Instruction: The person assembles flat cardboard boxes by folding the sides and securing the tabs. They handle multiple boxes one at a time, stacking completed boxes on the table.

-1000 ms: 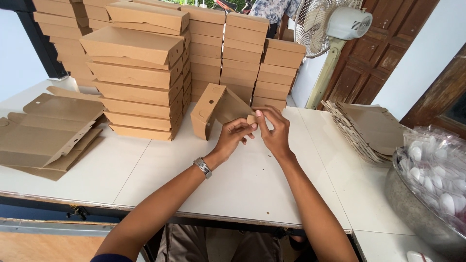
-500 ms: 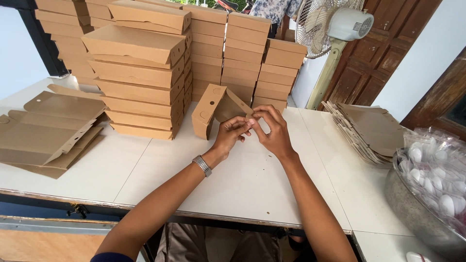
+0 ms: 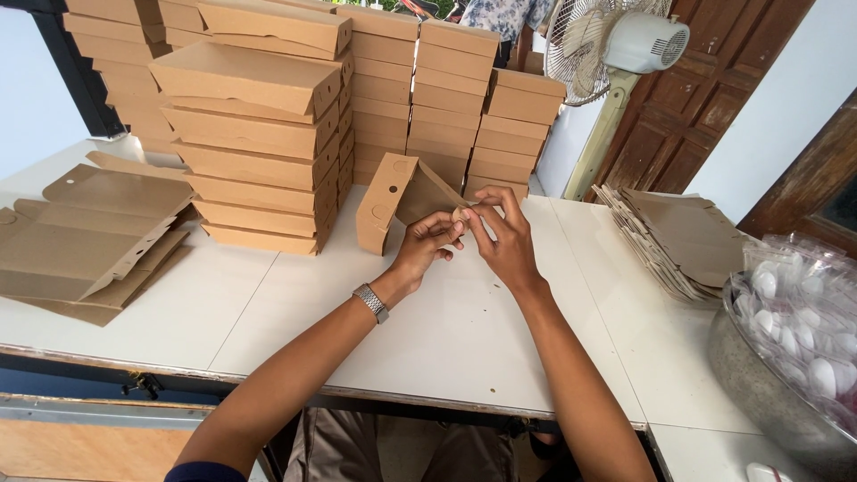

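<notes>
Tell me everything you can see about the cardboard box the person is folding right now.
The half-folded box is plain brown cardboard, matte, with two small round holes and a slot in its upright left panel. It stands partly open on the white table, tilted, not yet closed, in front of the stacks of finished boxes. The left hand and right hand both pinch a flap at its right corner; a watch sits on the left wrist.

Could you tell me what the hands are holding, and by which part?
Both hands, left hand and right hand, pinch one corner of a half-folded brown cardboard box.
</notes>
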